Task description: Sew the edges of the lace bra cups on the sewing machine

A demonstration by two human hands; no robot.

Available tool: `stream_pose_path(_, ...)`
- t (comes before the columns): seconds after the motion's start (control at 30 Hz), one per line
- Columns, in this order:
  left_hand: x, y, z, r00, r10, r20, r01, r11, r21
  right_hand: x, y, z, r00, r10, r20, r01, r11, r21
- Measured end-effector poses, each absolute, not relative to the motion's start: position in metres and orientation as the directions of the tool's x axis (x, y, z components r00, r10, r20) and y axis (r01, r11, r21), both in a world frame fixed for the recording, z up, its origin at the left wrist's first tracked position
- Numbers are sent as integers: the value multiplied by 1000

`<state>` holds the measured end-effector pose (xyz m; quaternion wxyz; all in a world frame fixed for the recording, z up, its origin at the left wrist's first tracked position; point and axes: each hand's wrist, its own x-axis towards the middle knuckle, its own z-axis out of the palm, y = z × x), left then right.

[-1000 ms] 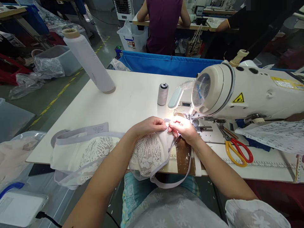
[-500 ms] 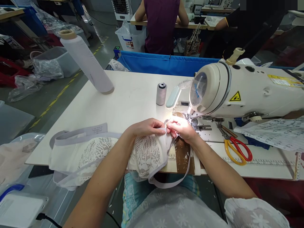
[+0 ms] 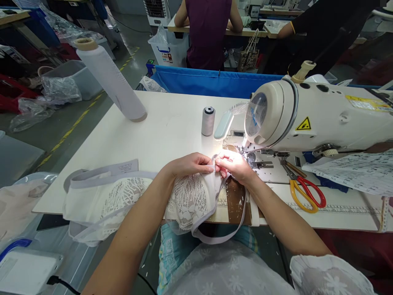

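Note:
A white lace bra (image 3: pixel 190 198) with pale grey edging lies across the front of the table, one strap hanging in a loop over the edge. My left hand (image 3: pixel 195 164) pinches its upper edge between thumb and fingers. Close beside it, my right hand (image 3: pixel 231 164) is closed on the same edge, fingertips almost meeting the left ones. Both hands are just left of the needle area of the sewing machine (image 3: pixel 276 116). What exactly lies between the right fingertips is too small to make out. The garment's other half (image 3: pixel 107 200) spreads to the left, under my left forearm.
A small thread spool (image 3: pixel 208 121) and a tall thread cone (image 3: pixel 112 82) stand on the white table (image 3: pixel 166 123). Scissors (image 3: pixel 303 194) with red and yellow handles lie right of my right forearm, near printed paper (image 3: pixel 356 170). Blue cloth (image 3: pixel 215 80) hangs beyond the table; two people are behind it.

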<state>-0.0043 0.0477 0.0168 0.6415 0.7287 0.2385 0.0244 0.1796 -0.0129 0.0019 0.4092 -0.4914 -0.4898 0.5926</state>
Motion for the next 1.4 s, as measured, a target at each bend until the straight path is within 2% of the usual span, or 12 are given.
stream_pose_path(0.4, -3, 46, 16, 883, 383, -272, 324, -78, 943, 179, -12, 0, -228, 947, -227, -14, -237, -971)
stream_pose_path(0.83, -2, 45, 16, 874, 396, -280, 317, -30, 948, 180, -12, 1, -240, 953, -183, -54, -201, -978)
stream_pose_path(1.07, -1, 44, 14, 882, 393, -260, 299, -41, 953, 183, -8, -4, -295, 915, -274, -57, -304, -951)
stream_pose_path(1.4, 0, 41, 20, 843, 473, -256, 303, -23, 953, 189, -9, -1, -341, 894, -291, -70, -333, -940)
